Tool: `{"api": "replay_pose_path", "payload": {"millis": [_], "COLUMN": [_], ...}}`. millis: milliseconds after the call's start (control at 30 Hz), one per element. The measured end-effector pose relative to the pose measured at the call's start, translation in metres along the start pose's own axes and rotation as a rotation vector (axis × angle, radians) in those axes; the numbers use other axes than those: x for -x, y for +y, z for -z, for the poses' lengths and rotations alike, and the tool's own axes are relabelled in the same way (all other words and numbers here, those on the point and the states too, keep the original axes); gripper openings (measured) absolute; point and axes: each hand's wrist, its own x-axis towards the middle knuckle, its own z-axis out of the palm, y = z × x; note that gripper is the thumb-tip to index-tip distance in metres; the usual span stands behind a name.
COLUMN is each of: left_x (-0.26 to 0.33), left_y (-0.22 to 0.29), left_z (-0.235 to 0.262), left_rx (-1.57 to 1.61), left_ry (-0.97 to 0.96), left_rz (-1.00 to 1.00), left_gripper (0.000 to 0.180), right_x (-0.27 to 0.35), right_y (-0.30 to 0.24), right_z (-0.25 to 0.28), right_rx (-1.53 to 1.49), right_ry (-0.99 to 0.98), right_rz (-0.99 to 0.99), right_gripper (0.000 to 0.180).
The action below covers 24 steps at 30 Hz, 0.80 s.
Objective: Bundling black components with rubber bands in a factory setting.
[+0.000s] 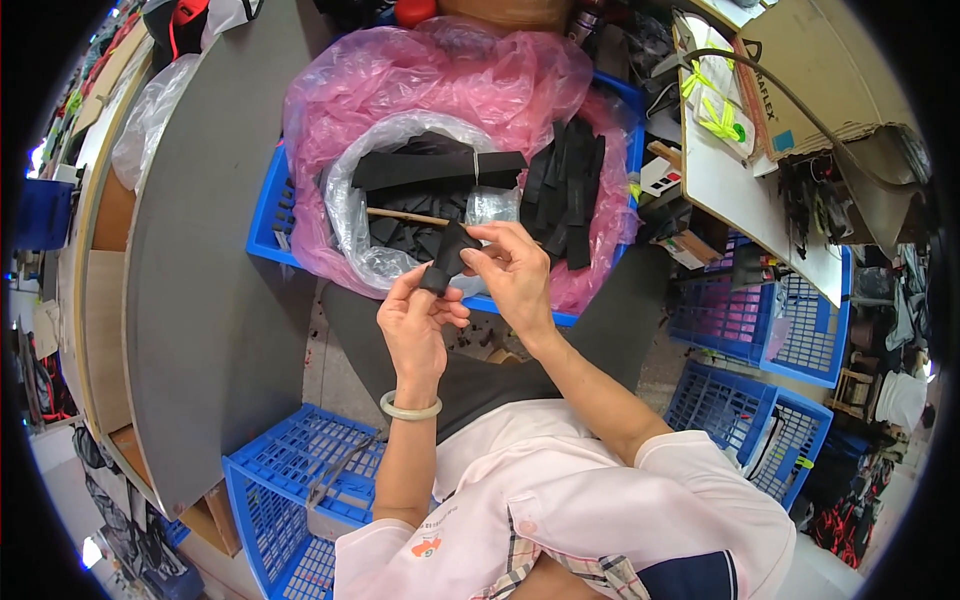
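— What are you busy with just now?

— I'm handling a soft-looking black piece (445, 262) above the near edge of the blue crate (265, 235). My left hand (408, 325) is curling around its lower end and my right hand (515, 275) is pinching its upper part, so both are gripping it.

— Which step would you call that?

— I'm judging it a two-handed working step: one end is being steadied while the other is being worked. A wooden stick (405, 215) is stretching leftward from it over the crate's middle; whether it's running into the piece or passing behind, I can't tell.

— And what is the next move calling for?

— To my eye, it's calling for a steady left grip and small, careful pressure from the right, since the piece is looking pliable.

— What's lying around it?

— A clear bag (345, 200) inside the crate is holding loose black pieces (390, 240) and a tied black bundle (420, 172). Black strips (565, 190) are filling the crate's right part, and a pink plastic liner (450, 65) is spilling over its rim.

— Any labels or writing showing?

— Beyond the crate's right side, a cardboard box (840, 70) is carrying dark print; nearer the crate, a white carton (660, 178) is showing red and black marks. On my side of the crate, my pale shirt (600, 480) is bearing an orange and green emblem (427, 547) with lettering too tiny for me to make out.
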Motion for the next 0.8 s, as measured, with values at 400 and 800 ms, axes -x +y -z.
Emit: {"api": "replay_pose_path", "payload": {"millis": [400, 800], "left_x": [-0.004, -0.025], "left_y": [-0.003, 0.028], "left_z": [0.01, 0.023], "left_rx": [-0.243, 0.019], "left_ry": [-0.055, -0.25], "left_rz": [-0.134, -0.136], "left_gripper": [0.021, 0.025], "right_x": [-0.017, 0.005], "right_y": [0.015, -0.003], "right_z": [0.017, 0.018], "right_rx": [-0.333, -0.558], "right_ry": [-0.29, -0.581], "right_rz": [-0.315, -0.663], "right_gripper": [0.022, 0.028]}}
